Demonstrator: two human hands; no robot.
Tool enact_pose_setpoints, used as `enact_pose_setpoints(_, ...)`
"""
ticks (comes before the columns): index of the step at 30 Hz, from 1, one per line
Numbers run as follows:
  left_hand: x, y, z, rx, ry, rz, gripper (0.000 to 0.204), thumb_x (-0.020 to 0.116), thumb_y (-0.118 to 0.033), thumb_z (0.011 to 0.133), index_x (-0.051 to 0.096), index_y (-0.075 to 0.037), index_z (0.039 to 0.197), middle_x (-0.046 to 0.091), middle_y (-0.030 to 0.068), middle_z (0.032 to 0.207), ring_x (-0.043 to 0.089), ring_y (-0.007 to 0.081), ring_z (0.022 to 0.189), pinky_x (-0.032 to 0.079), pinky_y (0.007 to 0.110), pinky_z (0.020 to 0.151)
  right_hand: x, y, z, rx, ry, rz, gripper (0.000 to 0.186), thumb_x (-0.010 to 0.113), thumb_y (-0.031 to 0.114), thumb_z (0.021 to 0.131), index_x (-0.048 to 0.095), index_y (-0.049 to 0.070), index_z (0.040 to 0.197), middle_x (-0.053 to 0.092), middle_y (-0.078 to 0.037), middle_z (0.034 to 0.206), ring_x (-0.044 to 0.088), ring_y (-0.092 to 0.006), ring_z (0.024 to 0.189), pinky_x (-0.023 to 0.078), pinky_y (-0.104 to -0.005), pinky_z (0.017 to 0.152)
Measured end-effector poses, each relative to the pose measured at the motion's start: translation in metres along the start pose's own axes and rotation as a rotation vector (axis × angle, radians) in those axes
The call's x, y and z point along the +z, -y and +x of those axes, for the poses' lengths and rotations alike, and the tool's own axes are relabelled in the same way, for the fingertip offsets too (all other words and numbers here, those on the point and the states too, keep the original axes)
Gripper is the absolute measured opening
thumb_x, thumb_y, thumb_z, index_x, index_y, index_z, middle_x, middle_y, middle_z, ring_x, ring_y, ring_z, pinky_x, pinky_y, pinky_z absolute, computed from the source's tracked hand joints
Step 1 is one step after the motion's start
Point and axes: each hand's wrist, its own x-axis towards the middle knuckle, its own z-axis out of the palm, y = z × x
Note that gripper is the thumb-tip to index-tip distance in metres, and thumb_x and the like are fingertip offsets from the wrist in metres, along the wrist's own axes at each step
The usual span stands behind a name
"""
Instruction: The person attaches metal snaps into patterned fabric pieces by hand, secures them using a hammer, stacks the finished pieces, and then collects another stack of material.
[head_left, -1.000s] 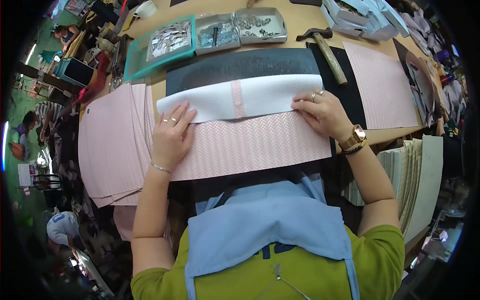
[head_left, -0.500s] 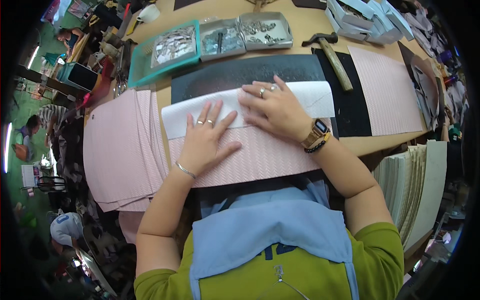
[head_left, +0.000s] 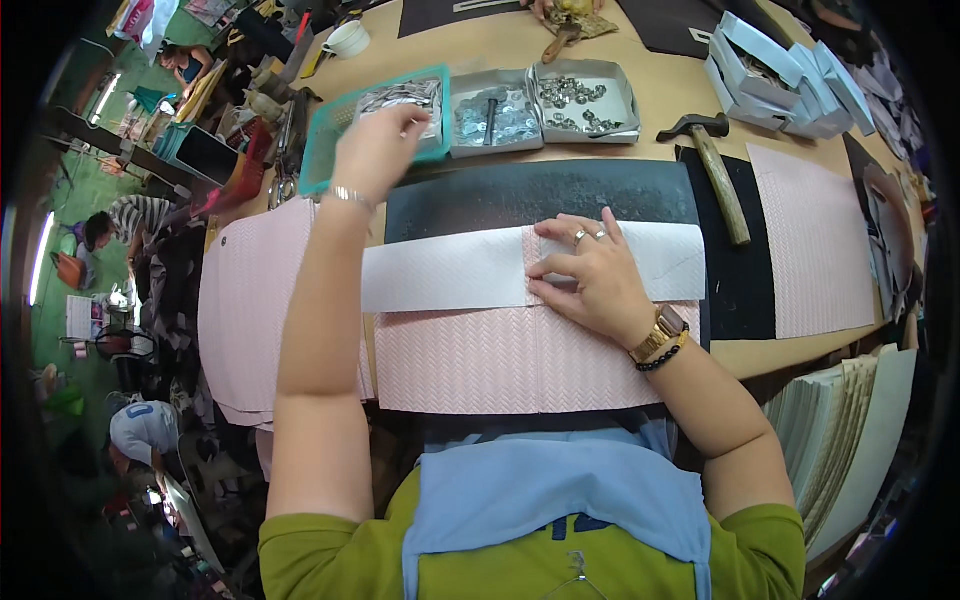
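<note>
A pink herringbone-textured sheet [head_left: 460, 365] lies before me, its far edge folded over as a white flap [head_left: 440, 272]. A narrow pink strip [head_left: 532, 262] crosses this flap near its middle. My right hand [head_left: 600, 280] rests on the flap beside the strip, fingers bent but apart, thumb and fingertips at the strip. My left hand [head_left: 378, 150] is raised at the teal basket [head_left: 322, 150], over its heap of small silvery pieces [head_left: 400, 95]. Its fingers are curled together, slightly blurred; anything between them is hidden.
Beyond the dark work board [head_left: 560, 190] stand a box of clear discs [head_left: 510, 125] and a box of metal fittings [head_left: 575, 90]. A hammer [head_left: 722, 190] lies at right, near another pink sheet [head_left: 815, 250]. Stacked pink sheets [head_left: 255, 310] lie at left. Another person's hand [head_left: 545, 8] shows at the far edge.
My left hand has lifted off the white flap and moved up and away to the teal basket. The right hand stays on the flap, where the pink strip now shows uncovered.
</note>
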Motion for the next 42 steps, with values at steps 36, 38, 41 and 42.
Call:
enact_pose_setpoints(36,0.086,-0.054,-0.159,-0.256,0.222,-1.17,0.02,0.076,-0.007,0.097,0.074,0.001,0.115,0.076,0.0044,0.104,0.069,0.0081,0.092,0.055,0.023,0.084,0.011,-0.02,-0.003,0.027,-0.105,0.289,0.024,0.074,0.021,0.088,0.074,0.013,0.111,0.07,-0.007,0.129,0.061,-0.0296,0.129,0.021,-0.0694,0.123)
enact_pose_setpoints(38,0.084,-0.059,-0.156,-0.255,0.205,-1.232,0.02,0.076,-0.007,0.097,0.074,0.001,0.114,0.076,0.0041,0.104,0.069,0.008,0.092,0.055,0.023,0.084,0.007,-0.02,-0.003,0.026,-0.101,0.29,0.022,0.077,0.024,0.089,0.075,0.014,0.107,0.07,-0.006,0.129,0.062,-0.0268,0.128,0.018,-0.069,0.124)
enact_pose_setpoints(41,0.081,-0.066,-0.159,-0.272,0.232,-1.166,0.019,0.077,-0.008,0.097,0.074,0.001,0.113,0.076,0.0043,0.104,0.069,0.0082,0.093,0.055,0.022,0.084,0.007,-0.022,-0.003,0.028,-0.092,0.316,0.018,0.082,0.027,0.089,0.076,0.014,0.101,0.072,-0.003,0.126,0.063,-0.0233,0.126,0.014,-0.0685,0.124)
enact_pose_setpoints(42,0.084,-0.064,-0.16,-0.272,0.235,-1.144,0.018,0.076,-0.009,0.097,0.075,0.001,0.112,0.076,0.0035,0.103,0.068,0.007,0.09,0.053,0.022,0.081,0.006,-0.024,-0.002,0.032,-0.084,0.338,0.017,0.083,0.027,0.088,0.076,0.014,0.097,0.073,-0.002,0.124,0.064,-0.0225,0.125,0.014,-0.0684,0.124)
